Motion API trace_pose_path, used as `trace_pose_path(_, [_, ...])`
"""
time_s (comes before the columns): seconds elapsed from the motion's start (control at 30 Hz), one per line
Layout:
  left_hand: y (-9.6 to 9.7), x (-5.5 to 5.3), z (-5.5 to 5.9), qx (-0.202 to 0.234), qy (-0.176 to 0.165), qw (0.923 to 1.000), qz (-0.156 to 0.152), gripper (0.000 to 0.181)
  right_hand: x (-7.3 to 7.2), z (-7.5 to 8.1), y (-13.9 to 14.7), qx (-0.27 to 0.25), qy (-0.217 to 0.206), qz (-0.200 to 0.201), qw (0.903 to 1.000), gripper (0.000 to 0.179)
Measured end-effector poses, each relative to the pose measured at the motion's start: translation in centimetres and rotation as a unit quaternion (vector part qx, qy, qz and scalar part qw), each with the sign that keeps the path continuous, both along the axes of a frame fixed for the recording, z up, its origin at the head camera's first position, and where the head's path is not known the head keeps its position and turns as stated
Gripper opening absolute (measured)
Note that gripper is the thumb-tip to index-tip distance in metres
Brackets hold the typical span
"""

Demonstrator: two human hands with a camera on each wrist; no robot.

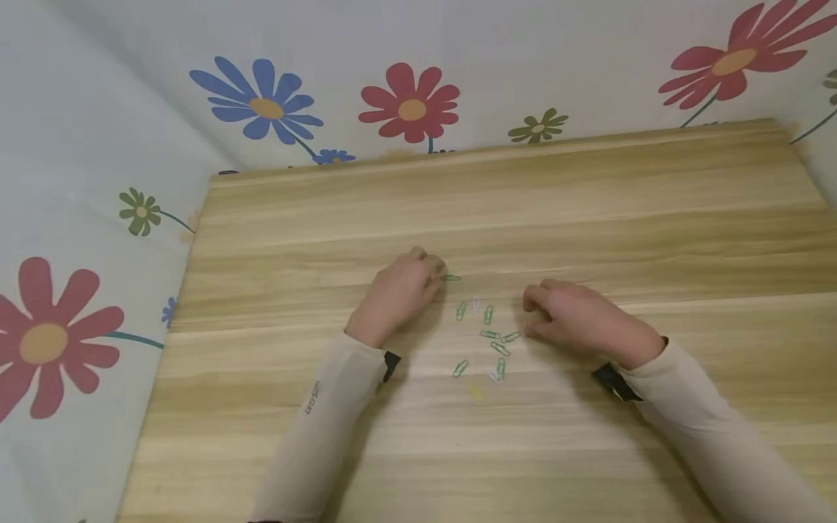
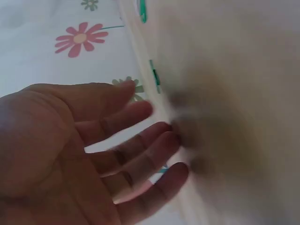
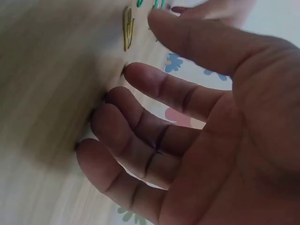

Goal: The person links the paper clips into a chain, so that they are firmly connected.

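Observation:
My left hand [image 1: 402, 294] is over the table, its fingertips beside a green paper clip [image 1: 452, 277]. In the left wrist view its fingers are loosely bent with nothing between them, and a green paper clip [image 2: 155, 76] lies just past the thumb and forefinger. My right hand [image 1: 578, 316] rests to the right of the scattered clips, fingers loosely curved and holding nothing. Its fingertips are at the tabletop in the right wrist view, with a yellow paper clip [image 3: 128, 29] beyond the forefinger.
Between the hands lie several green paper clips [image 1: 500, 349], a pale clip [image 1: 476, 304], another pale clip [image 1: 494, 375] and faint yellow [image 1: 477, 393] at the near side. The wooden table [image 1: 314, 225] meets flower-patterned walls [image 1: 484, 65] at the back and left.

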State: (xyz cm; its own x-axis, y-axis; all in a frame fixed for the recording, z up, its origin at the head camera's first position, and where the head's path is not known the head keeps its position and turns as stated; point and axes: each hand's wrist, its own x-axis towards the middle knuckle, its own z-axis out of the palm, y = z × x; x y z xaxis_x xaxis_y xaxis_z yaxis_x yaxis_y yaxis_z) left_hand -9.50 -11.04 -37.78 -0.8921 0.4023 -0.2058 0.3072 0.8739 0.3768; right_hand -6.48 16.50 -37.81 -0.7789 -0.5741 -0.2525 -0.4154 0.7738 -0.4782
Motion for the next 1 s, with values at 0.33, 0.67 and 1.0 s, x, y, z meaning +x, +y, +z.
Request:
trace_pose_path(0.33, [2.3, -1.8, -0.5, -0.059, -0.027, 0.9979, 0.000, 0.009, 0.8, -0.6, -1.0, 0.008, 0.043, 0.017, 0.9989, 0.025])
trace_pose_path(0.67, [1.8, -2.2, -0.5, -0.026, -0.039, 0.9989, 0.000, 0.012, 0.7, -0.2, -0.9, 0.005, 0.002, 0.008, 0.9999, 0.019])
trace_pose_path(1.0, [1.1, -2.6, -0.7, 0.025, -0.030, 0.9992, 0.011, 0.012, 0.7, -0.8, -0.8, 0.000, 0.092, -0.017, 0.9956, 0.012])
